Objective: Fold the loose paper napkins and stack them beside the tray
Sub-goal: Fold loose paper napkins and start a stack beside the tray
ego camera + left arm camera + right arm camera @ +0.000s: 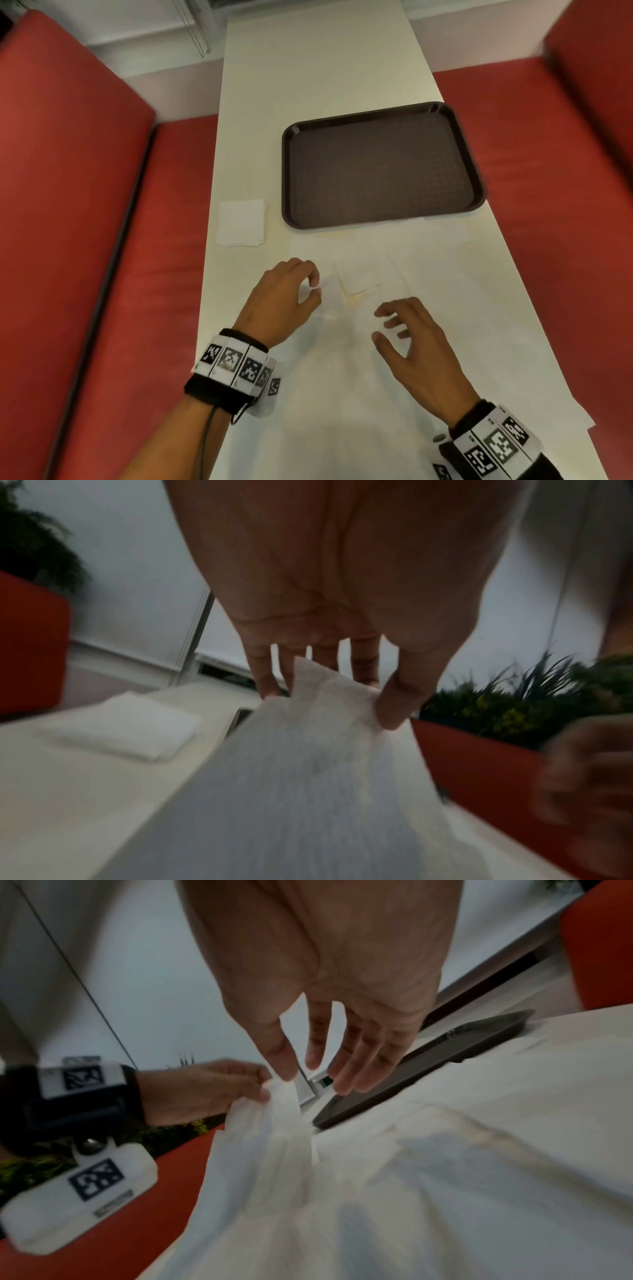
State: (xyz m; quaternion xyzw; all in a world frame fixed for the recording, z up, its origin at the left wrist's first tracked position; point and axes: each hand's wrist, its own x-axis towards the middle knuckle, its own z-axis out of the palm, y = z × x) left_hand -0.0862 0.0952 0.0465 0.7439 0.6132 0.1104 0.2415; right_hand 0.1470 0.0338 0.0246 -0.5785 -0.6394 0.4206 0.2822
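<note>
My left hand (pixel 313 287) pinches the corner of a thin white napkin (pixel 308 764) between thumb and fingers and lifts it off the white table (pixel 325 85). Just right of it, my right hand (pixel 380 325) hovers over the same napkin (pixel 267 1123) with fingers spread and straight, holding nothing. A stack of folded napkins (pixel 241 222) lies left of the dark brown tray (pixel 376 164). More loose napkins (pixel 366 274) lie flat between my hands and the tray's near edge, hard to tell from the tabletop.
Red bench seats (pixel 85 240) run along both sides of the narrow table. Another flat napkin (pixel 445 233) lies near the tray's front right corner. Green plants (pixel 514 704) stand behind the left bench.
</note>
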